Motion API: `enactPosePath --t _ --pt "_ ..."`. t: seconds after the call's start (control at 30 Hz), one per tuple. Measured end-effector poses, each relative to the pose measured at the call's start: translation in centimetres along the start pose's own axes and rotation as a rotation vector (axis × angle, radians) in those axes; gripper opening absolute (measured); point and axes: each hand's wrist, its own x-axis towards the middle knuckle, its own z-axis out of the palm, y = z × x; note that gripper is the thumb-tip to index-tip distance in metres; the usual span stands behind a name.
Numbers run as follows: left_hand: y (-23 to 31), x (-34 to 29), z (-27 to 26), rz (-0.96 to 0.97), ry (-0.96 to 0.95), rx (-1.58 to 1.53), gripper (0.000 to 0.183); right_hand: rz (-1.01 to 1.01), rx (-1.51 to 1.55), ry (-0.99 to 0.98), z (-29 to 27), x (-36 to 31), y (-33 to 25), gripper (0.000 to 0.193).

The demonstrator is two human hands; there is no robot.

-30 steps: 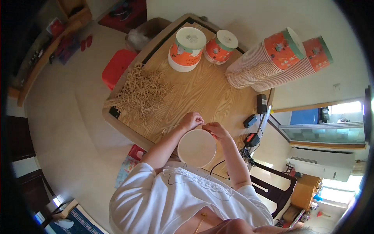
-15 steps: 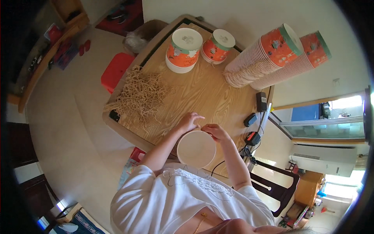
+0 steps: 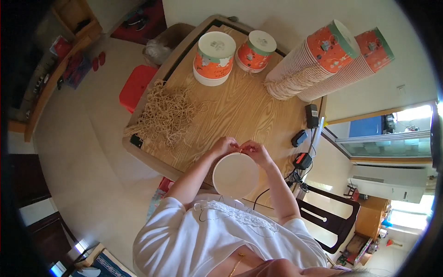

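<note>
Left hand [image 3: 225, 147] at the far-left rim of the tub [image 3: 235, 176], forearm slanting up from lower left, fingers curled inward, tips bunched together. Right hand [image 3: 256, 153] at the far-right rim, forearm slanting up from lower right, fingers curled likewise; fingertips of the two nearly meet. Whether either grasps a strand or the tub itself, cannot tell: too small at the tips. Counts, left to right: one red stool [image 3: 137, 87], well left of the tub and beyond it; one string heap [image 3: 168, 113], tan, tangled, left of the tub and beyond, strands uncountable; one big bucket [image 3: 213, 64], base up, beyond the tub, slightly left; one small bucket [image 3: 255, 58], base up, beyond the tub, slightly right; three black boxes [image 3: 312, 116], right of the tub in a rough file; two tall stacks [image 3: 318, 57] of nested buckets, right of the tub and well beyond; one dark chair [image 3: 339, 226], right of the tub. Tub, one: pale round face up, between the forearms, on the body side of the fingertips.
</note>
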Motion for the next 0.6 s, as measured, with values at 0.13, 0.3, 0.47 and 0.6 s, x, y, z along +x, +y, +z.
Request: enactPosePath --t 0.13,0.3,0.47,0.6 --pt "0.3 0.1 0.1 0.053 -0.005 0.049 0.013 -0.095 -0.204 -0.117 -0.8 0.7 0.6 0.006" --pt "0.2 0.1 0.1 0.008 0.003 0.002 0.014 -0.161 -0.268 -0.228 -1.3 1.3 0.5 0.005" --pt "0.7 0.1 0.1 -0.017 0.005 -0.026 0.014 -0.171 -0.298 -0.296 -2.1 1.2 -0.1 0.006" --pt "0.6 0.1 -0.2 0.039 -0.024 -0.029 0.016 -0.275 -0.38 -0.342 -2.2 1.1 -0.5 0.008"
